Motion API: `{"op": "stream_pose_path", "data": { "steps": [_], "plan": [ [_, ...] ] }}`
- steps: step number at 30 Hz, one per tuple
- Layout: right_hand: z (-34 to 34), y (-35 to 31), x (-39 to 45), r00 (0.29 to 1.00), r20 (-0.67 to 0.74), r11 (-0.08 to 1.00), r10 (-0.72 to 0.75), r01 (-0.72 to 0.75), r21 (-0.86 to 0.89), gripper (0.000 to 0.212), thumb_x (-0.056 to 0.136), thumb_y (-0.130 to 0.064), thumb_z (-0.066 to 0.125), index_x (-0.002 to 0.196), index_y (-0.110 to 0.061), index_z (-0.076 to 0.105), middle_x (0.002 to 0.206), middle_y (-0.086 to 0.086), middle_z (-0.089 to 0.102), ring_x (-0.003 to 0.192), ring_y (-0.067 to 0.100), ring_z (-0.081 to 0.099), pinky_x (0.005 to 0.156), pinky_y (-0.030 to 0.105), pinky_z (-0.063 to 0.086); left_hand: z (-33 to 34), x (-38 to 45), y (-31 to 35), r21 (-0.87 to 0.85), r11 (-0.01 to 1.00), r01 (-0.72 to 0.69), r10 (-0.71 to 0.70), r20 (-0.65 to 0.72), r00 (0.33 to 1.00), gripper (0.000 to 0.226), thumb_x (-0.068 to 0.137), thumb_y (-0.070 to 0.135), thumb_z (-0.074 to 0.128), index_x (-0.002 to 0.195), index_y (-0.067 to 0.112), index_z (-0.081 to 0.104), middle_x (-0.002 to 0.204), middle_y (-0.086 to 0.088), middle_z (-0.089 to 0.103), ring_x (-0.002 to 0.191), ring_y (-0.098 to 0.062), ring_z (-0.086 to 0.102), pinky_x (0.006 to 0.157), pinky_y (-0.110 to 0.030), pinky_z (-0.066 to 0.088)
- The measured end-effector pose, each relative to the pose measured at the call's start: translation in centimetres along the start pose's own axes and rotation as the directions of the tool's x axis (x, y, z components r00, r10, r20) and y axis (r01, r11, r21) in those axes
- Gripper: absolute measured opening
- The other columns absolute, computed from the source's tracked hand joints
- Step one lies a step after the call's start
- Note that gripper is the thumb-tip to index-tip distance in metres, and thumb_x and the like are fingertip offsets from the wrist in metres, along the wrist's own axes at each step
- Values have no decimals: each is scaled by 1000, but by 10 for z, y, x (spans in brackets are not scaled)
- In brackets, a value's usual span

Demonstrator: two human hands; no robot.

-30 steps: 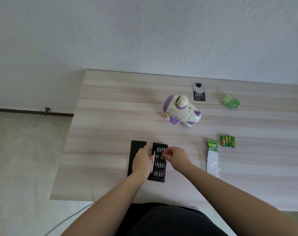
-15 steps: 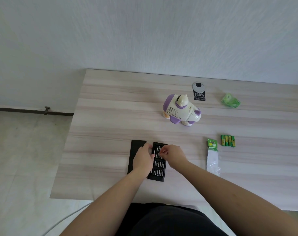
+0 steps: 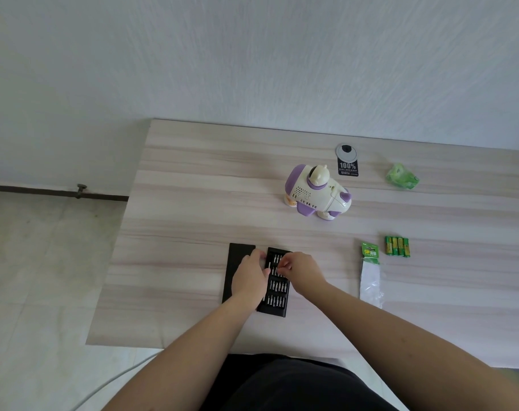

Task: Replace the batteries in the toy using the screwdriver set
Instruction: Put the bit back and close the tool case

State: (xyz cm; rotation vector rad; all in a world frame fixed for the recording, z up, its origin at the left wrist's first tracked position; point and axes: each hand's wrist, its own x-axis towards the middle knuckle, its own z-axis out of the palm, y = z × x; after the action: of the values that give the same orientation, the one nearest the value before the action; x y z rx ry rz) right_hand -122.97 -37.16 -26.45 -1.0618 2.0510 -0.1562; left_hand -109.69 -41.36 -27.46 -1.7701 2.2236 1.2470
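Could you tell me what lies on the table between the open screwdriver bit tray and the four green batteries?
In the head view, the opened battery package lies between the bit tray and the batteries; otherwise, bare table.

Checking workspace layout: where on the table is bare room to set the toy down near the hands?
Bare wood lies between the toy and the bit tray, and along the table's left side beyond the black lid. Crowded on the right: batteries, torn packaging.
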Motion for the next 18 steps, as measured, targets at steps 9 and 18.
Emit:
{"op": "stream_pose_path", "data": {
  "steps": [9,18],
  "plan": [
    [13,1,-5,995,-70,996,-77,73,-59,14,92,-19,57,100,-10,64,107,6,56,95,25,58,79,34,47,2,-1,-1,11,1000,-21,21,5,1000,23,94,22,55,116,21,49,105,-3,52,91,-27,59,75,-36,48],
    [16,2,-7,989,-112,995,-93,89,-36,11,92,-18,57,100,-13,61,107,3,56,94,25,58,77,35,46,1,-1,0,14,1000,-15,15,0,1000,23,95,21,55,117,20,48,106,-3,52,92,-26,59,70,-33,42]
  ]
}}
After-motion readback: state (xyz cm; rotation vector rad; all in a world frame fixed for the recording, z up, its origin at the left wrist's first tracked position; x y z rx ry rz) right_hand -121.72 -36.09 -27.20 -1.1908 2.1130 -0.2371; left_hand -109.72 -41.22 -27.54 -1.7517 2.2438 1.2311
